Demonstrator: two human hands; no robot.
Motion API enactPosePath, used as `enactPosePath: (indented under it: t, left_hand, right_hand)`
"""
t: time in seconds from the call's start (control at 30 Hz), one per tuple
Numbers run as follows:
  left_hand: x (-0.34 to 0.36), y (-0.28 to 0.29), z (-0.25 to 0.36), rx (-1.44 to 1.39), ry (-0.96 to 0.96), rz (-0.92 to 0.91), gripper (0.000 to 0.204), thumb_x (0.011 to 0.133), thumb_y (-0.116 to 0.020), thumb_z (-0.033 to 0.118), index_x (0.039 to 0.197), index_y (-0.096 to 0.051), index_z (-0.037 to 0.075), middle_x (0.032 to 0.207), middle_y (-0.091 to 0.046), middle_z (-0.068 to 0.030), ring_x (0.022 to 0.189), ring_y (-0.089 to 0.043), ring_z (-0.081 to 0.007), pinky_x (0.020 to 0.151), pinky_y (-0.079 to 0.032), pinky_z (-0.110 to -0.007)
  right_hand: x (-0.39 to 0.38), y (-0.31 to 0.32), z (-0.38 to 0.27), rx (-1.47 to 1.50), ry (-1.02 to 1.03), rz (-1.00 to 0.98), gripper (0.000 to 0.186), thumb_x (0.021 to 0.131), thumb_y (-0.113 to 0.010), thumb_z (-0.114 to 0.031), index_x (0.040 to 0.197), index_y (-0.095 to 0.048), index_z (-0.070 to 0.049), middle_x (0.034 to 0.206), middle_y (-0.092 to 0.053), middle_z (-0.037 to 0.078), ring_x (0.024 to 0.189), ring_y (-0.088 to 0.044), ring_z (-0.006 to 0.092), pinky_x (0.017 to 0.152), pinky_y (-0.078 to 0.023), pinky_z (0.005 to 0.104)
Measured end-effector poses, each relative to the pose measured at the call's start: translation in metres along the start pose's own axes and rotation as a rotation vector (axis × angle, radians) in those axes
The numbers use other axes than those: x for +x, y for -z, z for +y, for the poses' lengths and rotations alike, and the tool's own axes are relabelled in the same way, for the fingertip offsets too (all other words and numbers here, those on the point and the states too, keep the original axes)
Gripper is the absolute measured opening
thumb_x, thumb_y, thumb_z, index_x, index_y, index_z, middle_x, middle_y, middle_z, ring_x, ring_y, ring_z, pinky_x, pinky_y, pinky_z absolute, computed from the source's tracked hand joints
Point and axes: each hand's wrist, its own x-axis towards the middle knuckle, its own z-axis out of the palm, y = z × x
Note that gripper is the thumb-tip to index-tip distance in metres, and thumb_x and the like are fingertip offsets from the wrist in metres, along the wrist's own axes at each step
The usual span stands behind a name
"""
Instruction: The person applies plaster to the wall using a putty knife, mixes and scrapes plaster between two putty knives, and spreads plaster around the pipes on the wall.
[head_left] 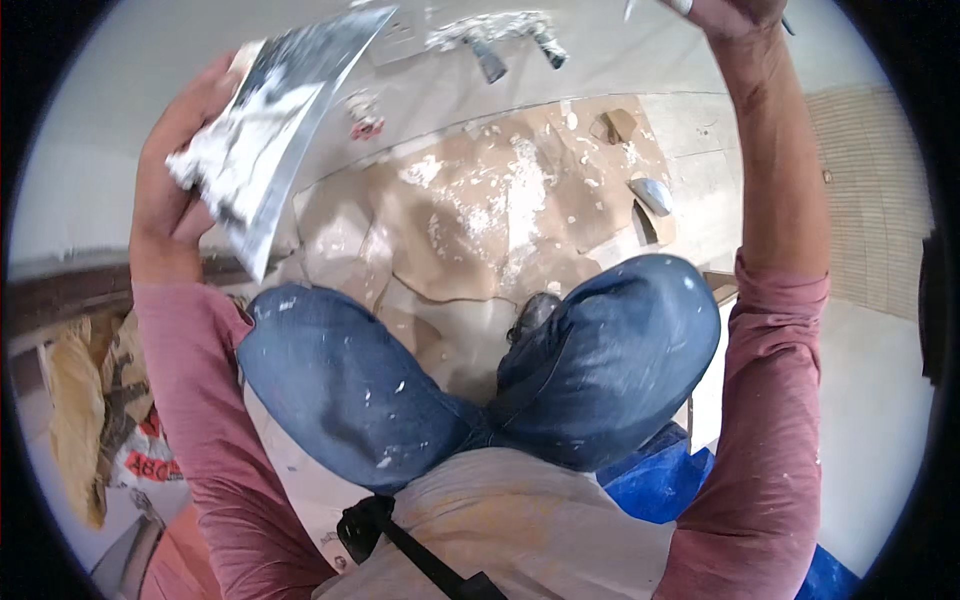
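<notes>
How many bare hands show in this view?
2: the left hand at upper left, holding a metal blade loaded with white paste, and the right hand at the top edge, partly cut off.

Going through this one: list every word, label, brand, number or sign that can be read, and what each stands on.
Red-and-white bag, lower left: bold lettering on a red patch, readable in part; I don't copy printed words.
Paste-covered metal blade in the left hand: no lettering to be made out.
Elsewhere: none that I can read.
</notes>
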Motion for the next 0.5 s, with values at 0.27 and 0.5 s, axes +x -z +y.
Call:
enactPosePath:
  t: [0.27,0.5]
  left_hand:
    - [0.029,-0.046,0.006,0.321,0.080,0.051,0.042,0.088,-0.065,0.022,0.116,-0.057,-0.008,0.100,-0.069,-0.0152,0.085,-0.070,-0.0171,0.076,-0.057,-0.025]
    - [0.035,-0.056,-0.017,0.336,0.262,0.184,0.039,0.089,-0.066,0.021,0.116,-0.057,-0.006,0.100,-0.069,-0.0131,0.083,-0.070,-0.0159,0.075,-0.057,-0.026]
  right_hand:
    - [-0.185,0.058,0.071,0.104,0.216,0.433,0.043,0.099,-0.056,-0.024,0.138,-0.050,-0.008,0.119,-0.063,0.017,0.105,-0.056,0.0337,0.094,-0.049,0.0495]
    - [-0.281,0.138,0.222,0.446,0.178,1.162,0.044,0.107,-0.043,-0.031,0.144,-0.043,-0.008,0.142,-0.055,0.015,0.130,-0.054,0.0367,0.105,-0.047,0.0590]
